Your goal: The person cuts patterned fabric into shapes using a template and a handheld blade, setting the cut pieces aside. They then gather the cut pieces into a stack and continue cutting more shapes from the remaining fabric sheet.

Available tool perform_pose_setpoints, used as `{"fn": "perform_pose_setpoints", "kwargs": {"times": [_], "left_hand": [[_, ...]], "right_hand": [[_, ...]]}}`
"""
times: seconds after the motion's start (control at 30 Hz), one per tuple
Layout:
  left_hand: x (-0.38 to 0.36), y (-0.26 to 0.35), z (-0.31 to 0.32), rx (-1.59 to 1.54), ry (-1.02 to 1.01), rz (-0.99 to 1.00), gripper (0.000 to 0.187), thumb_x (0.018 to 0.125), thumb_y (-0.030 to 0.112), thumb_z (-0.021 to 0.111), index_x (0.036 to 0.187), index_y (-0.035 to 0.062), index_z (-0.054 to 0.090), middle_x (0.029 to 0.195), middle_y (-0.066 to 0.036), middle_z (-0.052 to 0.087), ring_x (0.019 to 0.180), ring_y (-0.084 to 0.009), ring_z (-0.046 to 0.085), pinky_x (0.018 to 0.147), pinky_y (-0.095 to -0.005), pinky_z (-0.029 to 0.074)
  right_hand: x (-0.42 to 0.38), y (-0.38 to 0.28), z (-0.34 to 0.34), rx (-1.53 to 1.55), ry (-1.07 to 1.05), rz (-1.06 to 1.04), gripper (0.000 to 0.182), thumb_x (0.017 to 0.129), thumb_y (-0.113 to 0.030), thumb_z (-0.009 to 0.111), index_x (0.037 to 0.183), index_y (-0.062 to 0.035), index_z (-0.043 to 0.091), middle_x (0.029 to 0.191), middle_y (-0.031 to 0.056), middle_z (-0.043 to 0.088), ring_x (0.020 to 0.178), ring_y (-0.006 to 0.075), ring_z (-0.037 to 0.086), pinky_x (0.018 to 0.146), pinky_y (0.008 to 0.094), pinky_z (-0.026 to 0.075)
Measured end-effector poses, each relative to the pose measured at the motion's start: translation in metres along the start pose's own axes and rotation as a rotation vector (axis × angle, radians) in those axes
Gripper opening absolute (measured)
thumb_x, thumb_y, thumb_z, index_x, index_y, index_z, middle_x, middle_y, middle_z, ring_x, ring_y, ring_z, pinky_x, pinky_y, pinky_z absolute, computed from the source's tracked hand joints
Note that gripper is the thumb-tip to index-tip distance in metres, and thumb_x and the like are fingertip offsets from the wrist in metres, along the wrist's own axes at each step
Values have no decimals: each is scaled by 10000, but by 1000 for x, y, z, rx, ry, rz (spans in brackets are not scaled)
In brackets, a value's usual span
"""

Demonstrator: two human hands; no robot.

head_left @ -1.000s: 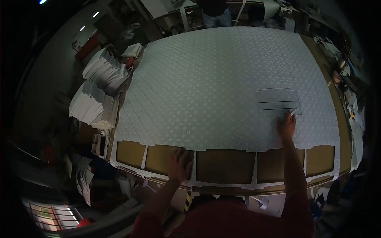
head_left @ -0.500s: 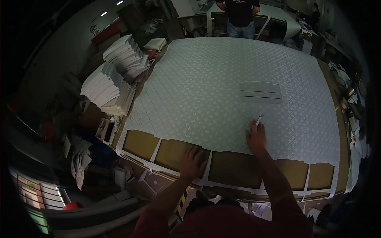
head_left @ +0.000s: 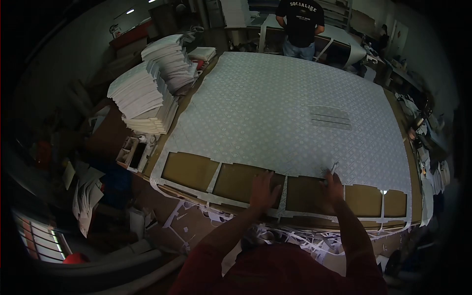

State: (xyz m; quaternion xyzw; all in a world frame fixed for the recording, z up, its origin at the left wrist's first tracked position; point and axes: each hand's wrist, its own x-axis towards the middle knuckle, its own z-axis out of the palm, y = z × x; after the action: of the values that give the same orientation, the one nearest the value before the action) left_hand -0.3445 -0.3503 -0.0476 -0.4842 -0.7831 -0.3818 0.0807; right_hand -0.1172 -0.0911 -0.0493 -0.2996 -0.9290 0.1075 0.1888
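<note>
**Hands at the near edge of the patterned sheet**

Large patterned sheet [head_left: 275, 98] spread flat over the counter [head_left: 400, 118], covering nearly all of it. Row of rectangular cut-outs [head_left: 189, 171] along the near edge, brown board showing through, thin white strips left between them.

Left hand [head_left: 264, 191] palm down, fingers spread flat, pressing on the strip between two middle cut-outs. Nothing gripped.

Right hand [head_left: 333, 184] just right of it, at the upper border of the cut-out row, fingers curled around a slim pale tool [head_left: 334, 168], tip pointing away and touching the sheet. Kind of tool too small to tell; pen or knife both possible.

Small set of cut strips [head_left: 330, 117] lying on the sheet, well beyond the right hand.

Paper offcuts [head_left: 295, 235] scattered below the near counter edge, in front of the red sleeves.

Tall stacks of white sheets [head_left: 147, 93] at the left edge of the counter, fanned and leaning.

Another person in a dark shirt [head_left: 300, 17] standing at the far end, back turned.
</note>
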Motion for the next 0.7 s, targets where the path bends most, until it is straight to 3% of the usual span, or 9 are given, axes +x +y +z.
{"fn": "perform_pose_setpoints", "kwargs": {"times": [0.07,0.1,0.17,0.2,0.27,0.37,0.6,0.67,0.7], "left_hand": [[7,-8,8,-331,109,-309,630,954,323,721,1423,-34,498,1411,-262,551,1329,-408,517,1150,-497,394],[14,-10,13,-339,103,-306,630,954,323,721,1423,-34,498,1411,-262,551,1329,-408,517,1150,-497,394],[36,-12,20,-687,245,-756,558,958,290,734,1342,-58,527,1263,-203,621,1184,-327,597,1054,-404,466],[44,-15,18,-688,234,-759,558,958,290,734,1342,-58,527,1263,-203,621,1184,-327,597,1054,-404,466],[59,-24,10,-1254,168,-1020,374,960,276,754,1170,17,586,1063,-88,568,992,-202,578,869,-340,523],[75,-12,-3,-1275,227,-1216,281,980,286,731,1043,58,579,982,-53,544,916,-188,576,786,-336,542],[80,-26,28,-1324,189,-1257,248,1006,323,694,1049,88,625,915,-25,620,840,-181,624,755,-369,568],[89,-5,25,-1444,-121,-1218,333,1036,397,642,1095,69,632,892,-52,664,806,-205,653,749,-366,576],[91,-6,36,-1437,-141,-1214,333,1036,397,642,1095,69,632,892,-52,664,806,-205,653,749,-366,576]], "right_hand": [[-1,-2,4,-7,-41,85,605,900,-241,774,1431,-127,508,1204,239,637,1073,477,627,913,546,522],[-6,-3,9,28,36,99,537,904,-218,766,1379,-128,532,1155,216,642,1043,456,634,890,538,523],[-16,-4,10,56,105,121,470,907,-195,757,1327,-128,556,1106,193,647,1013,436,641,868,530,524],[-18,-7,10,43,146,105,468,915,-204,744,1332,-118,550,1114,190,633,1028,441,628,876,533,518],[-20,-12,10,33,195,102,468,922,-214,732,1338,-109,545,1122,187,619,1042,447,615,883,536,513],[-22,-17,3,61,175,119,457,924,-204,728,1333,-107,550,1125,193,623,1040,447,614,884,533,509],[-21,-26,-8,118,203,100,499,905,-192,745,1348,-93,537,1109,195,627,1042,447,607,902,527,504],[-20,-25,-6,102,242,109,492,886,-181,763,1320,-112,543,1085,196,615,1014,451,609,875,538,503],[-18,-25,-5,112,249,82,492,875,-178,762,1313,-112,549,1091,196,621,1024,447,611,882,541,503]]}}
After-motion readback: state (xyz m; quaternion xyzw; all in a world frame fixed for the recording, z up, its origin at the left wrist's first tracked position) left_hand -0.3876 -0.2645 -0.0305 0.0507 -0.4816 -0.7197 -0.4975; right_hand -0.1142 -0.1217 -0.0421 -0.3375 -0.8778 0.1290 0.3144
